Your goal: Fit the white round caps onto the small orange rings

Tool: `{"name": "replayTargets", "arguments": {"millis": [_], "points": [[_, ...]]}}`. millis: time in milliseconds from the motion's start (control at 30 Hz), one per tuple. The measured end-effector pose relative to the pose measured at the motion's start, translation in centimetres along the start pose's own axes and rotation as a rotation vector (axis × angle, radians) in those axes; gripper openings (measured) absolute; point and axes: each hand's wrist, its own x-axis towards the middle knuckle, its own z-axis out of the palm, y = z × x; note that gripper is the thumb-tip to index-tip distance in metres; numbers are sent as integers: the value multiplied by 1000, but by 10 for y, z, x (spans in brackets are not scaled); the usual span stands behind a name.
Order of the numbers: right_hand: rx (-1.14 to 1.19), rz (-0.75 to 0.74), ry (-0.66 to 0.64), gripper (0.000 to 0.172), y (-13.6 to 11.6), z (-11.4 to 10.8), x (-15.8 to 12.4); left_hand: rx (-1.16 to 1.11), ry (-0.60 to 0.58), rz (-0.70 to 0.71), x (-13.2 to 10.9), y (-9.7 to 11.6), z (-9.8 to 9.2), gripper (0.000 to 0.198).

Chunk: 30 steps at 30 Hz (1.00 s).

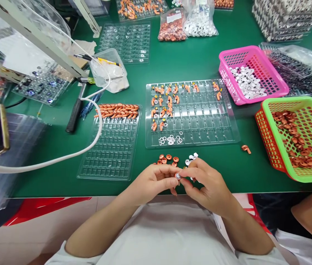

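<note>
At the table's front edge, my left hand point(157, 181) pinches a small orange earbud housing point(176, 190) with a grey-white round face turned up. My right hand point(207, 186) meets it there, thumb and forefinger closed at the face's right side; any tiny part between these fingertips is hidden. Just beyond my fingers lie several orange round caps point(168, 157) and white round pieces point(191, 158). Farther off, a clear tray point(200, 129) holds orange earbud housings with small yellow bits, and white rings point(170, 140) near its front.
Left of it, another clear tray point(106, 154) carries a row of orange stems. A hammer point(75, 114) and a white cable point(98, 136) lie beyond. At right stand a pink basket point(229, 86) and a green basket point(290, 162); one loose orange housing point(245, 148) lies near them.
</note>
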Motion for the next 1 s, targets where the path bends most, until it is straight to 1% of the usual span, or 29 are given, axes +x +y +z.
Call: {"name": "replayTargets", "arguments": {"millis": [67, 133, 233, 367, 500, 567, 600, 700, 800, 867, 1000], "points": [[-49, -22, -4, 20, 0, 4, 0, 26, 104, 52, -4, -2, 2, 24], [-89, -45, -3, 23, 0, 9, 2, -21, 185, 94, -5, -3, 4, 25], [-104, -89, 19, 29, -1, 15, 10, -79, 257, 157, -6, -3, 1, 27], [-73, -133, 30, 31, -8, 21, 22, -145, 284, 257, -9, -1, -3, 23], [-27, -120, 68, 27, -17, 24, 30, -156, 263, 361, -16, -6, -7, 21], [-6, -86, 81, 24, -21, 26, 32, -89, 273, 441, -18, -10, -10, 20], [7, -61, 81, 23, -22, 27, 32, -21, 298, 494, -19, -11, -11, 20], [64, 40, 61, 17, -23, 30, 31, 278, 395, 693, -21, -12, -13, 23], [184, 143, 20, 12, -20, 30, 27, 496, 439, 838, -21, -7, -13, 22], [278, 207, -20, 11, -17, 30, 24, 561, 456, 880, -19, -4, -11, 21], [474, 312, -72, 14, -11, 30, 17, 652, 488, 899, -17, 0, -7, 17]]}}
